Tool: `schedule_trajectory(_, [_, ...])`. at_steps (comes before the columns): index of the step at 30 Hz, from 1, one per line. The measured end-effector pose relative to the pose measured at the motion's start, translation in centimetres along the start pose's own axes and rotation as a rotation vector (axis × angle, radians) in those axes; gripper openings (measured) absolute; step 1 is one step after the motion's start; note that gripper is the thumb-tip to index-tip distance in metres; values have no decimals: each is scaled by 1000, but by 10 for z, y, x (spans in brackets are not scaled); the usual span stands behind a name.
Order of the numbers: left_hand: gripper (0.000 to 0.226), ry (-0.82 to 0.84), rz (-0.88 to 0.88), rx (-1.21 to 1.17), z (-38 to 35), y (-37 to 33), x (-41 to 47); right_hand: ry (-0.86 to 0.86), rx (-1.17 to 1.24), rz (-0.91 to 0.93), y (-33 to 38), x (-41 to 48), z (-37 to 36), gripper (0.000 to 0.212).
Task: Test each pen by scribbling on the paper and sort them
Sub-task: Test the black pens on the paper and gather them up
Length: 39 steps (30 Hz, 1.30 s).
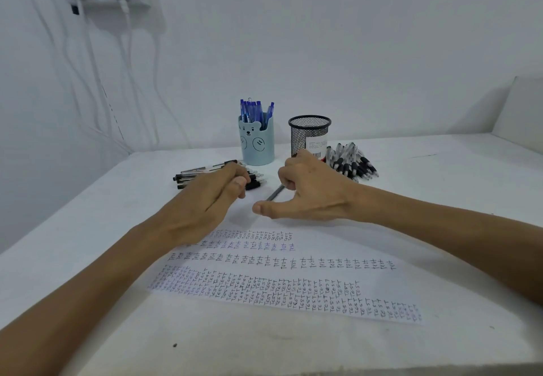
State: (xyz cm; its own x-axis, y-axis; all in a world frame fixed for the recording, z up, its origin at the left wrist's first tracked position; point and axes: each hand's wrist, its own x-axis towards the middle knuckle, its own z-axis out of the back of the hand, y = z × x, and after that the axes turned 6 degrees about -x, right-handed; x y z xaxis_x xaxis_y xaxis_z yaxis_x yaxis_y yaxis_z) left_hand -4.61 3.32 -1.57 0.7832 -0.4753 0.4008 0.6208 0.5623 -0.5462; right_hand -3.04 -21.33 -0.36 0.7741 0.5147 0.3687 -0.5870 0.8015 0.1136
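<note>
Right hand: fingers curling round a pen, mid-worktop, just beyond the paper.
Left hand: curling over the black pens; I cannot tell whether it is grasping one.
Risk: thumb sticking out, so the pen may be slipping into that pile, muddling the sort.

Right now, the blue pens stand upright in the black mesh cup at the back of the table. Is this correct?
Not quite. The blue pens stand upright in the light blue bear cup, not in the black mesh cup, which stands beside it on its right. The head view shows this. The rest of your statement holds.
</note>
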Motion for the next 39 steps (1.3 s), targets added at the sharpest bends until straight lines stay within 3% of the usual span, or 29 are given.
schedule_trajectory(5, [32,232,-98,192,0,-4,-1,-86,44,80,-7,-7,5,76])
schedule_trajectory(11, [67,380,-102,278,-10,-15,-4,-56,78,265,-23,-14,7,63])
schedule_trajectory(14, [79,424,-75,286,-14,-16,-4,-141,152,282,-26,-16,5,55])
schedule_trajectory(17, [85,427,-54,265,-15,-16,-5,-282,314,222,-24,-17,0,36])
schedule_trajectory(20, [87,434,-32,258,-15,-16,-4,-302,445,2,-13,-25,1,41])
schedule_trajectory(22, [89,440,-11,252,-14,-16,-4,-272,487,-120,-10,-28,-1,45])
schedule_trajectory(28, [94,457,18,259,-14,-17,-3,-130,958,-323,-13,-28,-1,53])
schedule_trajectory(34, [93,455,18,257,-13,-18,-3,83,912,-278,-16,-34,-1,15])
schedule_trajectory(39, [96,457,16,265,-14,-15,-3,167,873,-185,-3,-37,3,13])
